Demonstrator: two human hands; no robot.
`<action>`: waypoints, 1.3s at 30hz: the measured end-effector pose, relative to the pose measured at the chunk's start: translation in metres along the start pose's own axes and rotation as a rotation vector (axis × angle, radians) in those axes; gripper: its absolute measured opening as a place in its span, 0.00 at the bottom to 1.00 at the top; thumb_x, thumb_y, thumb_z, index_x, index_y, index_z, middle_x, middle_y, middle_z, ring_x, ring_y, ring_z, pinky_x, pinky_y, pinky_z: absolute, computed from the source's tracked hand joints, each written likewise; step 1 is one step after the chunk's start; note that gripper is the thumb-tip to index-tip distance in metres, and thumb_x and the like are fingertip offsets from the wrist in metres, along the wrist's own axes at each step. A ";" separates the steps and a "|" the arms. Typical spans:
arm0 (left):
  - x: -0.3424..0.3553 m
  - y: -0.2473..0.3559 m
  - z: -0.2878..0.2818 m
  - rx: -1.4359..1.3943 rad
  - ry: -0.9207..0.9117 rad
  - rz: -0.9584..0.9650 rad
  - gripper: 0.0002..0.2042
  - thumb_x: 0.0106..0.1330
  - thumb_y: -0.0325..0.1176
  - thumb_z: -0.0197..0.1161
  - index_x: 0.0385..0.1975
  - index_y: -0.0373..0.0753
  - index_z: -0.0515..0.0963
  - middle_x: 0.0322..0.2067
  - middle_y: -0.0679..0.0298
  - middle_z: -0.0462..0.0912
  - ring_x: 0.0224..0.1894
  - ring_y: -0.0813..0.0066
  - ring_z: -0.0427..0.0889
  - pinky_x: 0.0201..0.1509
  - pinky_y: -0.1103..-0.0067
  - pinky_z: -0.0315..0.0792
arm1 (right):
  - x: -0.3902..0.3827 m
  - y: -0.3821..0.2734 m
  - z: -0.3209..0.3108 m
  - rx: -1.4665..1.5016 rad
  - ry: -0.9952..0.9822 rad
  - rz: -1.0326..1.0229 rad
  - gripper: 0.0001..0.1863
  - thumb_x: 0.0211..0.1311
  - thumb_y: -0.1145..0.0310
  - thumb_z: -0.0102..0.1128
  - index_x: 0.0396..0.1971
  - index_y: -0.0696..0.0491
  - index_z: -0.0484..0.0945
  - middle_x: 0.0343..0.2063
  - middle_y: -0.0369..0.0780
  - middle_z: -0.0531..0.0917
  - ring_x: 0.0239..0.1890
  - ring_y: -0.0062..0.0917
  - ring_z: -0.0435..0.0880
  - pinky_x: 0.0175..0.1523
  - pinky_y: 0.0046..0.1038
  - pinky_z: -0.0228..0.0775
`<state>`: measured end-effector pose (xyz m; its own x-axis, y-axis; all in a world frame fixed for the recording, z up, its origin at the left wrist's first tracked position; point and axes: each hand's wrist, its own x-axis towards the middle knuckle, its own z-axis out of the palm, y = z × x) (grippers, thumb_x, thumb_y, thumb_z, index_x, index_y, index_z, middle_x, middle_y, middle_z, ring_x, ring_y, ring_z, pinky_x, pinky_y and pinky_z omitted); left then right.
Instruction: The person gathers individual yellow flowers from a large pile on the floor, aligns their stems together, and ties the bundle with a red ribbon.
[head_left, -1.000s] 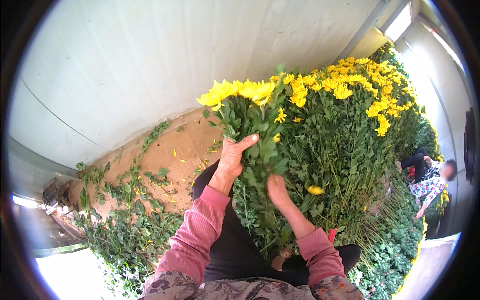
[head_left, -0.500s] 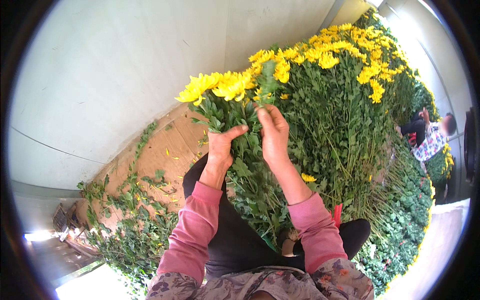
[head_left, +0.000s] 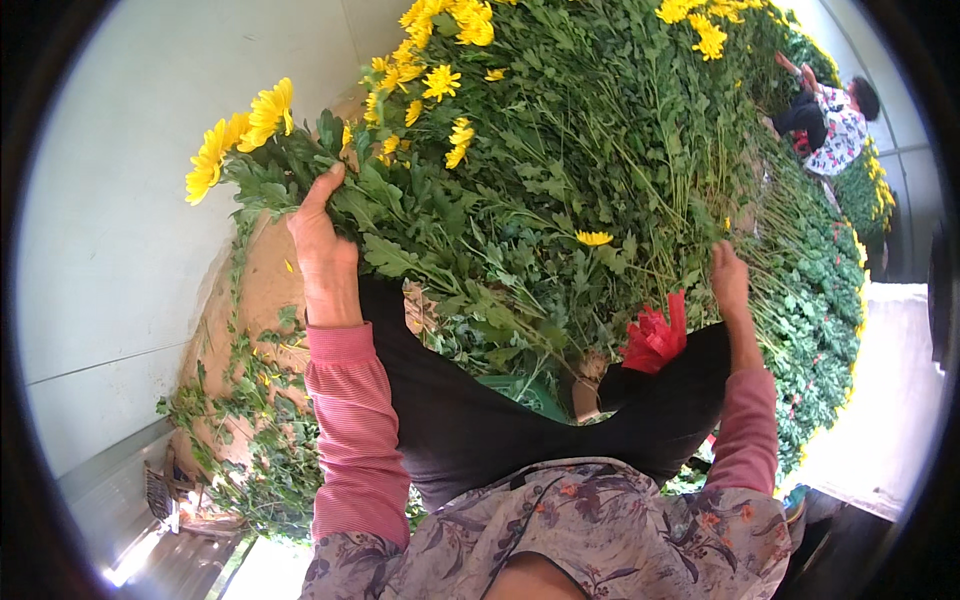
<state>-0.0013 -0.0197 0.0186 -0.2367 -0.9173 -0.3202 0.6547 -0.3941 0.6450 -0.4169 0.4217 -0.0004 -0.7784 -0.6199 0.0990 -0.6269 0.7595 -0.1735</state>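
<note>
My left hand [head_left: 325, 245] is closed round the leafy stems of a bunch of yellow chrysanthemums [head_left: 262, 112], held at the left by the pale wall. The blooms point up and left, while the stems trail right and down across my lap. Out to the right, my right hand [head_left: 731, 282] is over the stems of a large heap of cut chrysanthemums [head_left: 600, 150]. Its fingers are drawn together; what they hold, if anything, is too small to make out. A single yellow bloom [head_left: 594, 238] lies on the leaves between my hands.
A bunch of red plastic strips [head_left: 652, 340] is by my right knee. Fallen leaves [head_left: 270, 470] litter the brown floor [head_left: 275, 265] at left. A pale wall [head_left: 180, 180] curves along the left. Another person [head_left: 835, 125] sits among flowers at far right.
My hands have parted. The left has moved left with the chrysanthemums; the right has left the bunch and swung out to the right. The view has shifted too.
</note>
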 end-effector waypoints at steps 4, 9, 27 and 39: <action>-0.009 0.000 0.001 0.124 -0.032 -0.002 0.19 0.52 0.16 0.66 0.45 0.34 0.76 0.38 0.61 0.82 0.38 0.67 0.82 0.47 0.71 0.79 | -0.010 -0.003 -0.004 -0.623 -0.165 -0.079 0.22 0.53 0.54 0.66 0.47 0.47 0.77 0.51 0.46 0.76 0.45 0.46 0.76 0.50 0.45 0.67; -0.020 -0.008 0.030 0.205 -0.086 0.058 0.22 0.51 0.18 0.69 0.48 0.32 0.75 0.40 0.60 0.82 0.39 0.65 0.82 0.48 0.69 0.78 | -0.022 -0.241 0.008 0.468 -0.131 -0.519 0.28 0.50 0.58 0.69 0.52 0.53 0.74 0.52 0.47 0.76 0.54 0.43 0.74 0.57 0.41 0.64; -0.037 -0.005 0.039 0.180 -0.089 -0.161 0.30 0.65 0.52 0.62 0.61 0.40 0.67 0.54 0.64 0.76 0.50 0.71 0.78 0.49 0.72 0.75 | -0.050 -0.389 0.083 1.013 -0.193 -0.372 0.12 0.67 0.73 0.55 0.48 0.60 0.74 0.36 0.47 0.77 0.36 0.37 0.78 0.46 0.30 0.71; -0.018 -0.004 0.003 0.003 -0.294 -0.132 0.17 0.60 0.21 0.64 0.49 0.36 0.75 0.42 0.63 0.81 0.42 0.70 0.81 0.49 0.72 0.78 | -0.072 -0.227 0.185 0.520 0.136 0.243 0.25 0.61 0.59 0.63 0.52 0.60 0.71 0.48 0.51 0.74 0.51 0.44 0.72 0.54 0.39 0.65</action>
<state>-0.0018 -0.0014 0.0234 -0.5169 -0.8351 -0.1880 0.6021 -0.5108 0.6136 -0.2125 0.2576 -0.1499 -0.9166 -0.3829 0.1152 -0.3583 0.6587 -0.6616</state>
